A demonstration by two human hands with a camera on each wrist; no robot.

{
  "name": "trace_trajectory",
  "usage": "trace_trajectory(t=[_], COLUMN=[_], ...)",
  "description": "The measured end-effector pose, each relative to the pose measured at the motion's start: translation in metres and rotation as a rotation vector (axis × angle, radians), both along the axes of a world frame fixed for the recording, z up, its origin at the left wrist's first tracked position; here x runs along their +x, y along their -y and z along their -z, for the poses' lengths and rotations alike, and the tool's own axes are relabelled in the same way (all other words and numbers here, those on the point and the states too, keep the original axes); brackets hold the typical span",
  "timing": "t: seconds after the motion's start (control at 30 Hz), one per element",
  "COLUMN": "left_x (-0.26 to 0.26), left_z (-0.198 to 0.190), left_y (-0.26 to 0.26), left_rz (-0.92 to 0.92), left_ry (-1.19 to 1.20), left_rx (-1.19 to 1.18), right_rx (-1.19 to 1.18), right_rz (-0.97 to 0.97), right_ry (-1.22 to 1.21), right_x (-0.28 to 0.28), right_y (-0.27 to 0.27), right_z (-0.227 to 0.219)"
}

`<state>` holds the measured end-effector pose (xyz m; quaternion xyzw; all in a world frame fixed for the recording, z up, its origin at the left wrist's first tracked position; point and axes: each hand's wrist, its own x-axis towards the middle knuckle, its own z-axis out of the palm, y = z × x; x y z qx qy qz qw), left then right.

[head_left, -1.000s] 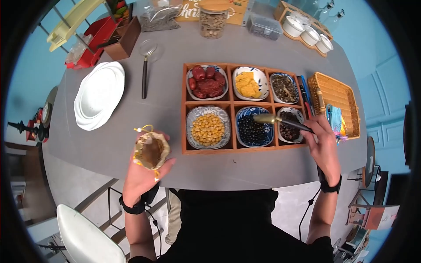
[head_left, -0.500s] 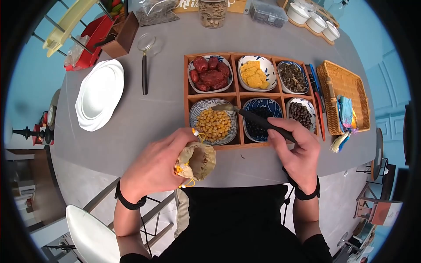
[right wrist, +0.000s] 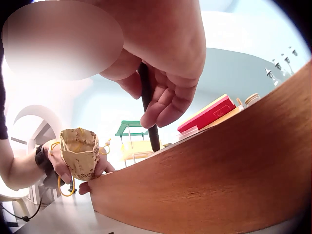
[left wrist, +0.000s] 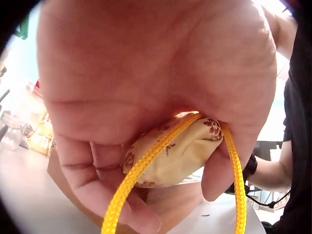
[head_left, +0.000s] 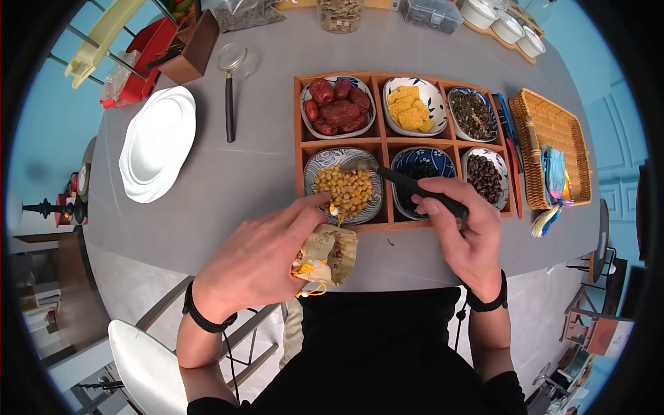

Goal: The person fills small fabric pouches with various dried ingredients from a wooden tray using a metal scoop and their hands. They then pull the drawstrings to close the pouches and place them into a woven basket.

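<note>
My left hand (head_left: 252, 259) grips a cream drawstring pouch (head_left: 325, 259) with yellow cords, its mouth gaping, at the near edge of the wooden divided tray (head_left: 411, 223). In the left wrist view the patterned pouch (left wrist: 178, 161) lies between thumb and curled fingers. A black-handled spoon (head_left: 418, 190) is held by my right hand (head_left: 467, 228); its metal head dips into the patterned bowl (head_left: 323, 160) of yellow beans or kernels (head_left: 346, 191). Beneath the handle is a blue bowl (head_left: 448, 160) of black beans. The right wrist view shows the pouch (right wrist: 80, 153) upright beside the tray wall.
Other tray bowls hold red dates (head_left: 339, 111), yellow pieces (head_left: 409, 108), dried leaves (head_left: 472, 114) and dark beans (head_left: 484, 178). A wicker basket (head_left: 546, 104) with small pouches stands right. White dishes (head_left: 158, 142) and a strainer (head_left: 230, 97) lie left. Jars and boxes line the back.
My left hand has brought the pouch rightward to the tray's near edge. The spoon has shifted left from over the black beans into the bowl of yellow ones.
</note>
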<state>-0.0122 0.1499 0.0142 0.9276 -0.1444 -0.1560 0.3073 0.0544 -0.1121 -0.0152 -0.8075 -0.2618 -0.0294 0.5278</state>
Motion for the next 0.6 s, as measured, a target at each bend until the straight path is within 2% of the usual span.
trace_trajectory(t=[0.03,0.2,0.4,0.6], left_x=[0.0,0.003,0.005,0.003], left_z=[-0.001,0.0,0.001,-0.001], left_y=[0.001,0.002,0.005,0.003], left_rz=[0.007,0.047,0.029,-0.009], left_ry=[-0.004,-0.008,-0.035,-0.002], left_rx=[0.006,0.006,0.018,0.001], right_rx=[-0.003,0.169,0.283,0.271], right_rz=[0.001,0.135,0.19,0.248], right_ry=[-0.002,-0.372,-0.608,-0.633], right_x=[-0.002,-0.01,-0.004,-0.005], right_y=[0.0,-0.009,-0.02,-0.023], right_z=[0.0,-0.006,-0.001,-0.002])
